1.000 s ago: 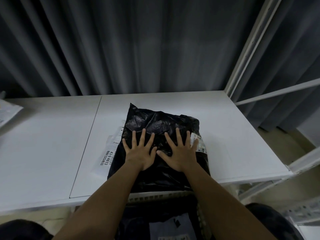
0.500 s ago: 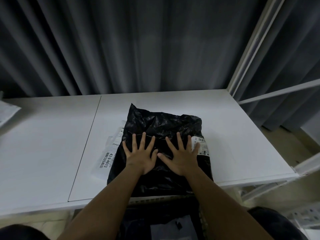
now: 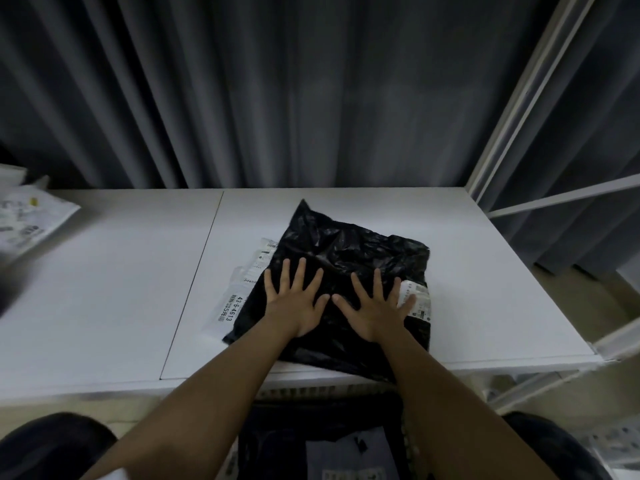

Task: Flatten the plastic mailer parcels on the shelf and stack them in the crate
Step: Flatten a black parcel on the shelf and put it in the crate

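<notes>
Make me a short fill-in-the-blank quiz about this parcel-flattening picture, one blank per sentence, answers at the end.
1. Both hands, the left hand and the right hand, press on a parcel whose colour is ____.
2. The fingers of both hands are ____, not curled.
3. The parcel lies on a white ____.
4. Behind the shelf hangs a grey ____.

Answers: black; spread; shelf; curtain

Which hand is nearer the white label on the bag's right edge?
Right. The right hand has its little finger on the white label; the left hand presses the black bag further left.
</notes>
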The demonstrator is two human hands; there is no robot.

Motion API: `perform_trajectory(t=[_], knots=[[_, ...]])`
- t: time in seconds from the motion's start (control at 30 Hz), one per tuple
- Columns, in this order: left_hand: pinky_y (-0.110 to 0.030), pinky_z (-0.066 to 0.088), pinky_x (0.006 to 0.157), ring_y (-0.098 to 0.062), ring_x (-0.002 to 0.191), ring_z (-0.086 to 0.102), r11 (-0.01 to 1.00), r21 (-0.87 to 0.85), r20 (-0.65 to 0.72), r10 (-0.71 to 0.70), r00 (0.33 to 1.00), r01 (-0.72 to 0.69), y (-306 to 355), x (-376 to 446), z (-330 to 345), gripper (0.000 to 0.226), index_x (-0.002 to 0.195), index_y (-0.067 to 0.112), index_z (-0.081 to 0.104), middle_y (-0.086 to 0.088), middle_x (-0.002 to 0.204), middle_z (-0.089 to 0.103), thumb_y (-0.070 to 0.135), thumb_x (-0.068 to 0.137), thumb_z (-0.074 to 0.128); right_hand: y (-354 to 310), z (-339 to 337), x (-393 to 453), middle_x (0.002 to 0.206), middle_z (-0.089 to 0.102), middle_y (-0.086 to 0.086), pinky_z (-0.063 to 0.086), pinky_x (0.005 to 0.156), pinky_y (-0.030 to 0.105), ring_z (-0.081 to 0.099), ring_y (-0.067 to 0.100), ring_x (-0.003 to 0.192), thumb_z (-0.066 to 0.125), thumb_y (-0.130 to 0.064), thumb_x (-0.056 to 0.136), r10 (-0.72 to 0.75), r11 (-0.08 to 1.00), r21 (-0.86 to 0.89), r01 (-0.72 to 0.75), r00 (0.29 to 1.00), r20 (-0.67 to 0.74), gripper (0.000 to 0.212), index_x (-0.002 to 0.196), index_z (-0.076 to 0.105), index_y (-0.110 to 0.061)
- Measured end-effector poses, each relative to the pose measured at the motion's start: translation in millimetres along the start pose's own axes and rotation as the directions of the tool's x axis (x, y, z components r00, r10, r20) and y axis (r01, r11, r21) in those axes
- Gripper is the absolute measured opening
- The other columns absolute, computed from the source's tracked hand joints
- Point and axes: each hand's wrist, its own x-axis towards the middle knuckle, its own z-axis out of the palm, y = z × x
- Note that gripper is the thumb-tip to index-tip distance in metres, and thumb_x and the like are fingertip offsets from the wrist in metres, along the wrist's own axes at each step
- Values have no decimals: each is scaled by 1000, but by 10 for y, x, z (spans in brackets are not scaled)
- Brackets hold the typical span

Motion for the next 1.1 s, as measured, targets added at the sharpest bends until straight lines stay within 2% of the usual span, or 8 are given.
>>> perform_trajectory(t=[0.17, 0.3, 0.43, 0.53, 0.6, 0.67, 0.7, 1.1], knots=[[-53, -18, 111, -28, 143, -26, 999, 15, -85, 30, 996, -29, 74, -293, -42, 58, 153, 32, -3, -3, 158, -22, 53, 100, 11, -39, -90, -171, 156, -27, 6, -11, 108, 67, -24, 42, 141, 7, -83, 81, 248, 944, 204, -260, 965, 83, 83, 150, -10, -41], [-53, -17, 112, -28, 143, -27, 998, -42, -33, 37, 999, -38, 180, -441, -55, 60, 153, 32, -2, -3, 158, -22, 55, 99, 12, 67, -236, -404, 160, -10, 12, 5, 112, 59, -4, 42, 144, 8, -81, 84, 227, 961, 135, -242, 967, 116, 85, 153, 3, -32], [-55, -18, 111, -27, 142, -27, 999, -49, 65, 14, 998, -10, 308, -530, 57, 67, 152, 31, -9, -3, 157, -24, 63, 96, 11, 293, -175, -658, 151, 26, 14, 28, 107, 47, 27, 37, 135, 26, -67, 93, -47, 999, -4, 47, 998, -47, 69, 146, 35, -23], [-57, -20, 108, -29, 143, -26, 1000, 26, 15, 7, 1000, -8, 313, -574, 170, 69, 151, 30, -13, -6, 158, -22, 63, 95, 9, 474, 32, -723, 118, 58, 11, 45, 87, 44, 54, 39, 110, 35, -56, 91, -374, 918, -249, 307, 880, -293, 53, 118, 65, -21], [-57, -19, 110, -30, 143, -24, 999, 42, -9, 14, 1000, -14, 274, -589, 235, 69, 150, 32, -16, -6, 158, -21, 64, 94, 9, 532, 105, -769, 146, 42, 8, 34, 102, 55, 40, 42, 130, 25, -68, 88, -315, 936, -240, 256, 914, -256, 65, 135, 52, -33], [-58, -16, 112, -29, 143, -24, 1000, -13, 9, 3, 1000, -3, 219, -590, 289, 70, 148, 37, -18, -5, 158, -22, 68, 92, 10, 633, 250, -755, 158, -10, -4, -4, 114, 57, -8, 38, 146, 10, -77, 82, -205, 961, -222, 163, 962, -181, 75, 150, 5, -46], [-58, -15, 112, -29, 144, -24, 999, -49, 19, -4, 1000, 5, 193, -589, 302, 70, 148, 40, -19, -4, 157, -23, 70, 91, 11, 668, 283, -735, 156, -21, -5, -14, 111, 57, -20, 36, 144, 7, -80, 80, -160, 974, -186, 129, 973, -164, 76, 148, -8, -48], [-53, -17, 113, -24, 144, -24, 997, -76, -137, 9, 991, -19, 114, -569, 624, 70, 147, 41, -19, -7, 158, -20, 72, 88, 4, 693, 393, -647, 158, -21, -5, -17, 110, 61, -22, 36, 143, 10, -88, 75, -79, 993, -96, 64, 983, -167, 81, 144, -16, -53]])
